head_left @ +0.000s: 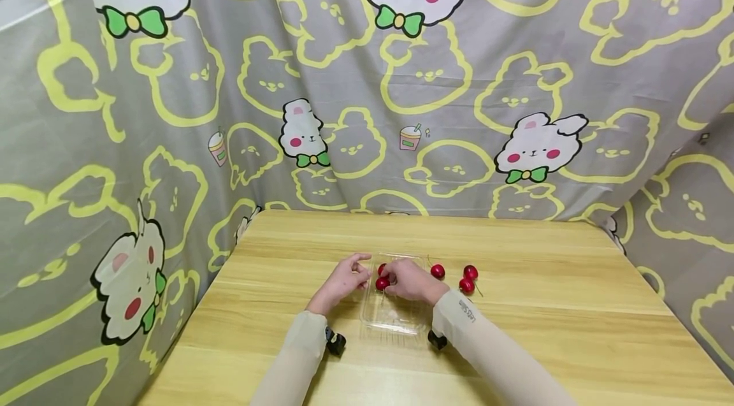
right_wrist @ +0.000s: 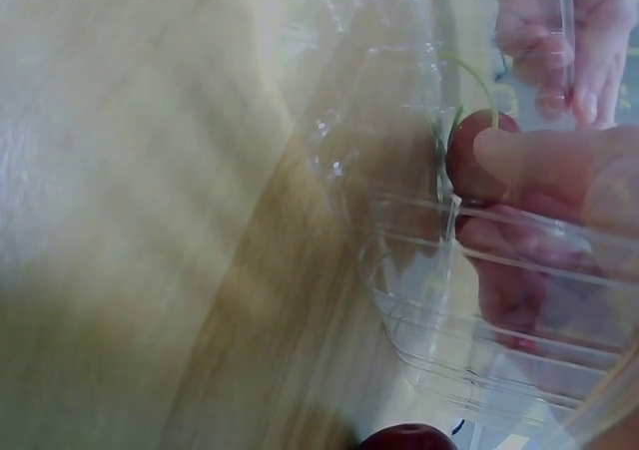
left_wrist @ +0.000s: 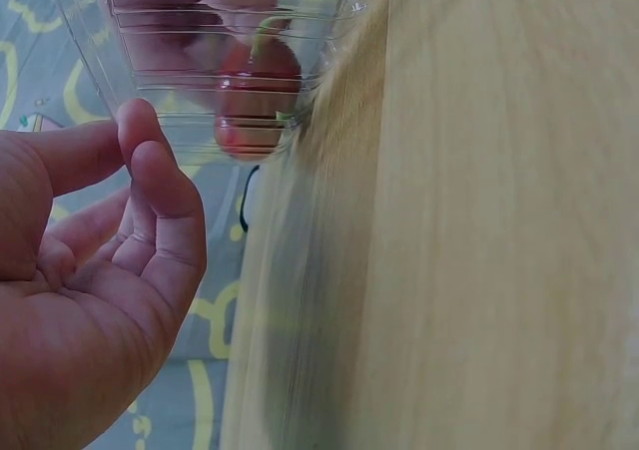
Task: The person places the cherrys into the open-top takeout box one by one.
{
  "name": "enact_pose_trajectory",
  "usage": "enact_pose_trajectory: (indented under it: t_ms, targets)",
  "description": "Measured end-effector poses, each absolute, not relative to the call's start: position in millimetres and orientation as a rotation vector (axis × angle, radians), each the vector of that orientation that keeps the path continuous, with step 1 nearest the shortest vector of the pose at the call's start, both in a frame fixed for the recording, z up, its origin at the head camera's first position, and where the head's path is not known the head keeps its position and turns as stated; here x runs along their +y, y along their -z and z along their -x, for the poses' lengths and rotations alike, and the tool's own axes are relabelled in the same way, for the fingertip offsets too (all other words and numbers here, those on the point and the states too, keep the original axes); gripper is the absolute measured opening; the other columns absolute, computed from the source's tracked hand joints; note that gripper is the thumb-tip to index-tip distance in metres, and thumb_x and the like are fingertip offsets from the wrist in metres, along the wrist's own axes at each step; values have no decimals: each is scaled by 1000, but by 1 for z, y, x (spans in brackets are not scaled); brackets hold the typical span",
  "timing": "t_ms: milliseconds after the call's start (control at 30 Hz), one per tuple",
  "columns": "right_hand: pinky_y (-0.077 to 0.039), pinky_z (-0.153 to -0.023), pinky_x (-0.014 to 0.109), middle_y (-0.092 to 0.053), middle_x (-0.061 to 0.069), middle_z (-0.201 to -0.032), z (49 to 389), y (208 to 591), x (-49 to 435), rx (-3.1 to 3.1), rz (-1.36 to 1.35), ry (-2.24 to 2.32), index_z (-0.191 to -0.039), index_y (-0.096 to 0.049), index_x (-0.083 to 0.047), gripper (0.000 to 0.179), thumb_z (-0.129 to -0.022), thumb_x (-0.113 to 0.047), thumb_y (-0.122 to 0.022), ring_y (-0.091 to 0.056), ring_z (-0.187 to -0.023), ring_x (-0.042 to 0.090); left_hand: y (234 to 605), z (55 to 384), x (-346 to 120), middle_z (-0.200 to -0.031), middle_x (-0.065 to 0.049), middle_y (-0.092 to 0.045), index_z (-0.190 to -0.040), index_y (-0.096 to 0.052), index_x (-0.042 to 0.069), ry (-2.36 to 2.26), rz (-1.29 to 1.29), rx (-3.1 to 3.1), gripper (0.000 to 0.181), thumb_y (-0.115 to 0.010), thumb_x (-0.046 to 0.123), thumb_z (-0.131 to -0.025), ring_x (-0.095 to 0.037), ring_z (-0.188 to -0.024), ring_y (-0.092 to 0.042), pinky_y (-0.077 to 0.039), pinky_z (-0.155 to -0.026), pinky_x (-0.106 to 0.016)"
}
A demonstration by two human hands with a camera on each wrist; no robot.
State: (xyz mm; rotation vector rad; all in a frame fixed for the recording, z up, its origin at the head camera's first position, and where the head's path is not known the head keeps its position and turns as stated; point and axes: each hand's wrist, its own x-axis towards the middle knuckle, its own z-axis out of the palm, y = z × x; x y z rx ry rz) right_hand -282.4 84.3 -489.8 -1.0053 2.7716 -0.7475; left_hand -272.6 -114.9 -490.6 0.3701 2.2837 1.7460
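In the head view, a clear plastic container stands on the wooden table, two red cherries at its far left part. My right hand reaches into it. The right wrist view shows thumb and fingers pinching a cherry with a green stem; another dark red shape lies behind the ribbed wall. My left hand is at the container's left rim, its fingers loosely bent. From the left wrist, its fingertips overlap the container's corner, near a cherry seen through the plastic.
To the right of the container lie a single cherry and a pair of cherries side by side, with thin stems. The wooden table reaches back to a grey patterned curtain, which also hangs along both sides.
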Motion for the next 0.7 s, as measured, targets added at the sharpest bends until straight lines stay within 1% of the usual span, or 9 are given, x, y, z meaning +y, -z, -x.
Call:
enact_pose_trajectory:
  t_ms: [100, 200, 433, 567, 700]
  targets:
    - [-49, -64, 23, -60, -4, -79, 282, 489, 84, 2770, 983, 752, -103, -67, -5, 27, -79, -13, -76, -55, -71, 8, 480, 267, -114, -87, -21, -58, -136, -40, -10, -1752, -378, 2274, 46, -54, -3, -93, -19, -67, -59, -52, -76, -54]
    - [-49, -64, 24, -60, -4, -79, 282, 488, 83, 2769, 979, 758, -102, -67, -5, 26, -79, -13, -77, -55, -71, 8, 469, 259, -113, -88, -22, -57, -135, -40, -11, -1747, -390, 2268, 45, -54, -4, -93, -19, -67, -59, -50, -78, -56]
    - [-49, -64, 24, -61, -4, -79, 283, 491, 83, 2769, 981, 767, -96, -66, -8, 21, -79, -13, -77, -55, -72, 8, 465, 254, -114, -84, -18, -58, -135, -39, -12, -1753, -411, 2262, 46, -54, -3, -93, -16, -66, -59, -51, -76, -55]
    - [-48, -64, 24, -60, -4, -79, 283, 491, 84, 2763, 978, 781, -97, -65, -7, 23, -78, -13, -77, -55, -71, 8, 467, 255, -113, -83, -15, -58, -135, -39, -12, -1754, -402, 2271, 46, -54, -3, -93, -16, -65, -59, -52, -75, -54]
    - [-48, -64, 24, -59, -5, -78, 284, 492, 84, 2773, 983, 780, -98, -64, -6, 25, -78, -12, -77, -54, -70, 8, 466, 255, -113, -84, -15, -58, -135, -40, -11, -1760, -400, 2264, 45, -54, -3, -93, -16, -66, -59, -50, -77, -56]
